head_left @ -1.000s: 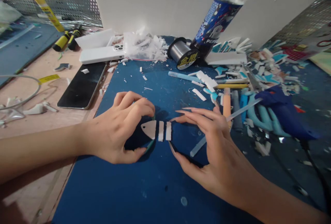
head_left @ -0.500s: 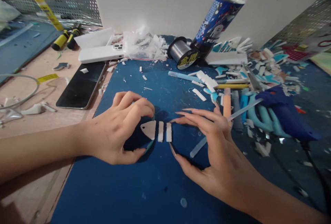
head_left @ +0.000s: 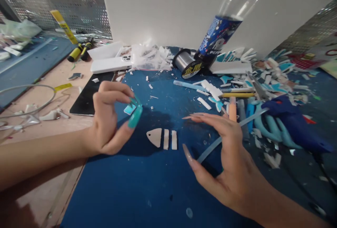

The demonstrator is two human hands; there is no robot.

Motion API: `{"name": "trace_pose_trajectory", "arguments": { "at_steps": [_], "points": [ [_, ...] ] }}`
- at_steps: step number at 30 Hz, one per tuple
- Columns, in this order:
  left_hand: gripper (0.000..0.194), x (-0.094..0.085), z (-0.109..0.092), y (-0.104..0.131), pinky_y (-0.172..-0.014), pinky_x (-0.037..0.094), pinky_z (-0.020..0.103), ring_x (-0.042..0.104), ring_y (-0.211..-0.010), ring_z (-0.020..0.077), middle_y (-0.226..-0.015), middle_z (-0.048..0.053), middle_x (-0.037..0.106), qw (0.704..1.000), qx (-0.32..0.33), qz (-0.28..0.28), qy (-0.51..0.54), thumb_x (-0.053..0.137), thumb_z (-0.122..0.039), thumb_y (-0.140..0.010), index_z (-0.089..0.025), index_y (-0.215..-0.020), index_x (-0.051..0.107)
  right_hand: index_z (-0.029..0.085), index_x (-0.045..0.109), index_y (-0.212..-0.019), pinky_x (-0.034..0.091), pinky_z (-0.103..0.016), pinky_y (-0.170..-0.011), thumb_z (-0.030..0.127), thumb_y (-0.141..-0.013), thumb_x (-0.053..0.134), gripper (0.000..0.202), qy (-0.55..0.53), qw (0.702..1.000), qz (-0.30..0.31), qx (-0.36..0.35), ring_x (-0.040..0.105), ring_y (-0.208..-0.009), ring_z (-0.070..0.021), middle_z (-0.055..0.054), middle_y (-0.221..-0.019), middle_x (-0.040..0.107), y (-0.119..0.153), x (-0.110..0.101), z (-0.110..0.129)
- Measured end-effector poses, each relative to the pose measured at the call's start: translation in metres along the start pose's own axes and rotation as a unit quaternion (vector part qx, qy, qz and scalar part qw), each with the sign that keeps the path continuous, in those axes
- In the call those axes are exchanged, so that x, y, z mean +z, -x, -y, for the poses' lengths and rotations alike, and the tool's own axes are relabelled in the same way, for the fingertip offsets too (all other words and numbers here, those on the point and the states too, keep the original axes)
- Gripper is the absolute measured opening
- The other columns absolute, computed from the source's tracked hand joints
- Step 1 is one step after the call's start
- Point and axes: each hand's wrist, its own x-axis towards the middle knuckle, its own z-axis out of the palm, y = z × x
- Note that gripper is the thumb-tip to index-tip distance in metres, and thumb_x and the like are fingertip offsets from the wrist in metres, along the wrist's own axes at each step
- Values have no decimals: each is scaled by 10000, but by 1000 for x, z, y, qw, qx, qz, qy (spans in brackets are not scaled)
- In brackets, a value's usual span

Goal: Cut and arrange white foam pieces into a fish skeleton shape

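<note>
The left hand's (head_left: 112, 119) fingers are pinched together; any hold cannot be told. White strips (head_left: 174, 140) are neared by the right hand's (head_left: 233, 158) empty, wide-spread fingers.

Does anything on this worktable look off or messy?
Yes. Loose scraps spread untidily across the right side, around the dark-blue tool, and one white bit sits on the black phone. The bottle looks tilted, though that may be lens distortion.
</note>
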Motion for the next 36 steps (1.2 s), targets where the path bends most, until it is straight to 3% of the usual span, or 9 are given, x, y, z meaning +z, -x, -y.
{"name": "trace_pose_trajectory", "arguments": {
  "at_steps": [2,4,8,10,14,23,28,31,36],
  "points": [
    [144,1,5,-5,-689,426,383,492,-800,208,-879,60,470,998,39,-22,-48,436,-269,-862,-207,-986,398,105,372,-1305,379,-554,-1047,188,-842,551,504,-8,1000,-13,6,478,-1202,-306,-188,-1236,517,-1,0,-3],
    [48,1,5,-10,-661,409,386,464,-727,208,-802,60,483,985,41,49,-162,419,-220,-869,-181,-895,430,108,393,-1286,408,-530,-1015,182,-856,530,458,-8,1000,-20,15,476,-1198,-303,-186,-1221,516,-2,0,-5],
    [270,2,-2,-16,-618,400,409,487,-771,289,-779,113,544,900,29,199,-386,437,-395,-883,-163,-765,507,101,422,-1254,352,-526,-1053,189,-851,546,431,5,999,-42,21,470,-1190,-301,-173,-1186,535,-2,2,-8],
    [317,2,-5,-16,-622,408,422,500,-801,313,-780,117,561,874,41,242,-420,420,-419,-891,-163,-749,542,102,432,-1239,335,-517,-1063,184,-845,556,421,12,998,-54,18,471,-1178,-296,-164,-1168,545,-2,2,-8],
    [353,4,-2,-18,-641,419,428,510,-804,305,-754,111,576,866,53,297,-399,375,-413,-919,-168,-753,568,112,431,-1220,364,-490,-1038,148,-854,526,379,23,998,-61,11,469,-1152,-282,-159,-1144,543,-4,-1,-7],
    [302,5,11,-21,-635,398,397,504,-677,252,-688,93,563,869,133,316,-358,353,-218,-933,-169,-710,551,120,453,-1166,381,-479,-998,177,-865,494,309,49,997,-53,4,470,-1126,-269,-148,-1124,564,-6,-10,1],
    [315,2,6,-23,-616,404,354,519,-652,218,-688,63,548,866,171,276,-381,319,-205,-966,-180,-710,502,113,494,-1094,453,-463,-889,199,-889,453,226,145,986,-76,-18,527,-1029,-279,-159,-1040,598,-14,-39,0],
    [323,0,1,-20,-544,385,294,514,-584,174,-655,30,525,901,145,226,-340,284,-227,-996,-187,-726,458,121,526,-1023,484,-488,-818,230,-859,468,206,281,956,-36,77,559,-976,-319,-169,-963,608,-18,-71,-12],
    [283,0,2,-12,-462,300,252,464,-468,116,-593,-19,474,949,75,185,-243,323,-298,-996,-191,-759,435,17,567,-1015,491,-538,-686,362,-787,591,414,407,820,183,359,536,-1011,-471,-319,-1002,596,-15,-106,-49]
  ]
}}
